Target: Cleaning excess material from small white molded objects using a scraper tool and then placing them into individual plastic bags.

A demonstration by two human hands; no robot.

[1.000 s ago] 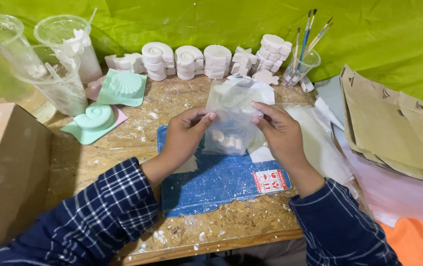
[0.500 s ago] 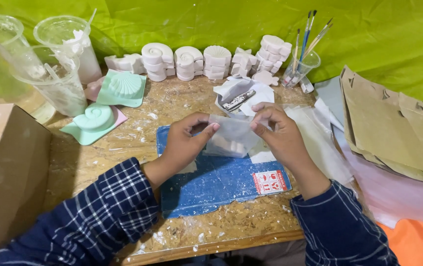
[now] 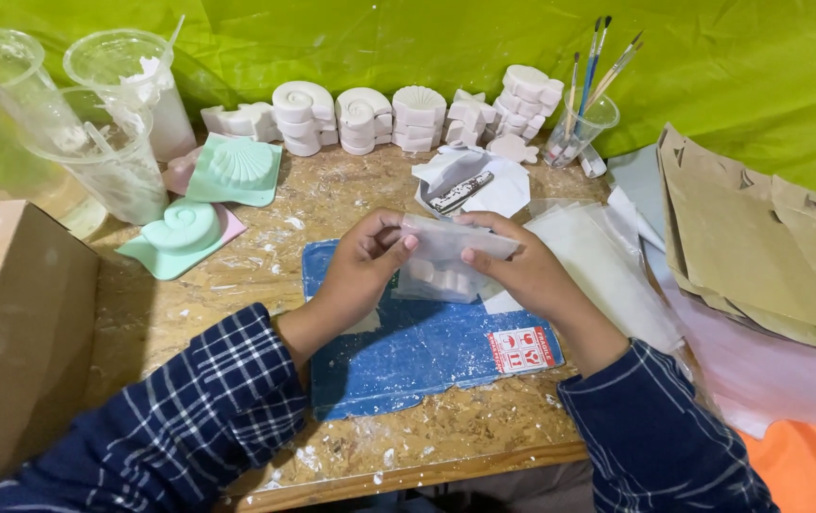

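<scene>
Table: the chipboard worktop [image 3: 265, 237] carried everything; a blue rectangular foam sheet [image 3: 408, 351] lay at its centre, below your hands.
Change: a second before, you held the small clear plastic bag [image 3: 446, 261] raised and spread; by this moment you had lowered it over the blue sheet and folded its top edge flat.
Meaning: the white cast pieces inside looked bagged, and the folding over of the mouth seemed under way.
Left hand: your left hand [image 3: 360, 271] was pinched shut on the bag's top left corner.
Right hand: your right hand [image 3: 522, 271] gripped the fold's right end.
Surroundings: white plaster shell casts [image 3: 360, 119] stood at twelve o'clock, green silicone shell moulds [image 3: 208, 199] at ten o'clock.
</scene>
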